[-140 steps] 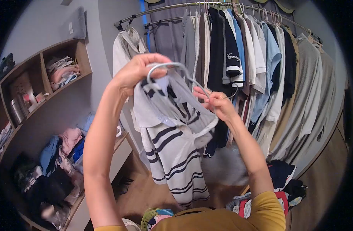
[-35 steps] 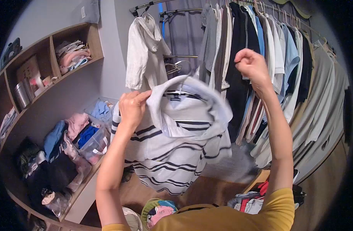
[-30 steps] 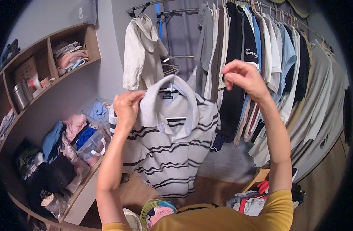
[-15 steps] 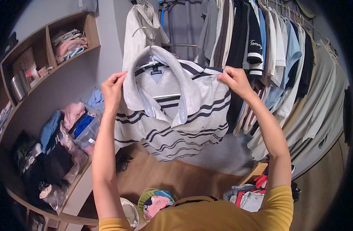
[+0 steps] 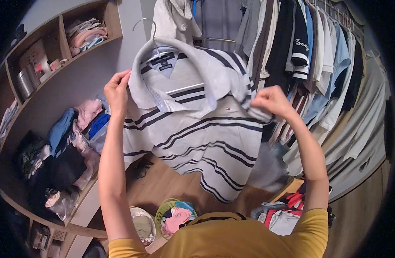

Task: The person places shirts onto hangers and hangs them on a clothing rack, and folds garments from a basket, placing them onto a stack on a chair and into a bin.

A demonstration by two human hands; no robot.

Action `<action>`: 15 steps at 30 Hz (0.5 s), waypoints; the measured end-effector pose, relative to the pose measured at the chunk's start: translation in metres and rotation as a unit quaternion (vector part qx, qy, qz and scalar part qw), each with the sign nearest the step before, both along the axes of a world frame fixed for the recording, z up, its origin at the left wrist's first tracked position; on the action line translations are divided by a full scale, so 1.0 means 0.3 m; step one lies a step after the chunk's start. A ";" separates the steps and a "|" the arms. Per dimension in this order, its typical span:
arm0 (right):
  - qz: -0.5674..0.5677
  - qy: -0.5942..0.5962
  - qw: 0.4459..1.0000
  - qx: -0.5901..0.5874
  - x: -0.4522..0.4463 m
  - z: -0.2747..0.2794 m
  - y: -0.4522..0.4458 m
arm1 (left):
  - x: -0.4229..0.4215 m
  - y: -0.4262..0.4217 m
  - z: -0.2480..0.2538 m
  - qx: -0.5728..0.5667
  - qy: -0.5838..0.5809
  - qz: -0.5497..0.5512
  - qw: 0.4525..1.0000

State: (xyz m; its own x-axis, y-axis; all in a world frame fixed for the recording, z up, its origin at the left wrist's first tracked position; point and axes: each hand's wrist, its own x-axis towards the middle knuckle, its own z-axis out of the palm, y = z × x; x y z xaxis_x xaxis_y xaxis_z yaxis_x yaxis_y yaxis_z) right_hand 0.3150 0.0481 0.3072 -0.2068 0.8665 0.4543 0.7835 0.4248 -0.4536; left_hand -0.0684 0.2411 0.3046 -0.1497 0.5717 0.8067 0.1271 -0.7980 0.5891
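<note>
A white polo shirt (image 5: 180, 137) with dark stripes hangs in front of me on a hanger (image 5: 144, 20) whose metal hook sticks up above the collar. My left hand (image 5: 116, 91) pinches the shirt at its left shoulder, beside the grey collar. On the other side, my right hand (image 5: 272, 101) is closed at the sleeve edge, which bunches up by the fingers. The collar gapes, showing a dark label and part of the white hanger bar inside. A small logo sits on the chest.
Many garments hang from a rail (image 5: 331, 10) at the right. A wooden shelf unit (image 5: 55, 81) with folded and heaped clothes curves along the left. Below stand a green basket (image 5: 159, 210) and a white basket (image 5: 152, 241) of clothes. More clothes (image 5: 283, 221) lie at the lower right.
My right hand has moved down from the shoulder to the sleeve, pulling the cloth outward. The shirt has tilted, its hem hanging lower at the right. The hanger hook has shifted left and up.
</note>
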 end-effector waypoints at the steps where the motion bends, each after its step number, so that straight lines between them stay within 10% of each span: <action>1: -0.054 0.130 0.988 0.062 -0.006 0.008 -0.001 | 0.006 -0.003 -0.007 -0.007 -0.015 -0.025 1.000; 3: -0.113 0.240 0.945 0.190 -0.004 0.078 -0.013 | 0.009 -0.007 -0.028 -0.024 -0.018 -0.046 0.999; 6: -0.066 -0.077 0.928 0.357 -0.146 0.126 0.006 | 0.059 -0.060 -0.029 -0.022 0.028 -0.058 0.998; 15: -0.035 -0.082 0.977 0.196 -0.234 -0.023 0.121 | -0.071 -0.043 -0.011 -0.124 0.186 -0.111 0.968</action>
State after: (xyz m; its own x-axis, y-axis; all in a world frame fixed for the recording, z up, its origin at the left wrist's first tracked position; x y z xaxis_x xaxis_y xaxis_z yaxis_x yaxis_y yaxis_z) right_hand 0.2447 0.0844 0.3002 -0.2504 0.6479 0.7194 0.8658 0.4824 -0.1331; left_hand -0.0897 0.2283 0.3012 0.2734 0.7391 0.6156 0.2079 -0.6702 0.7124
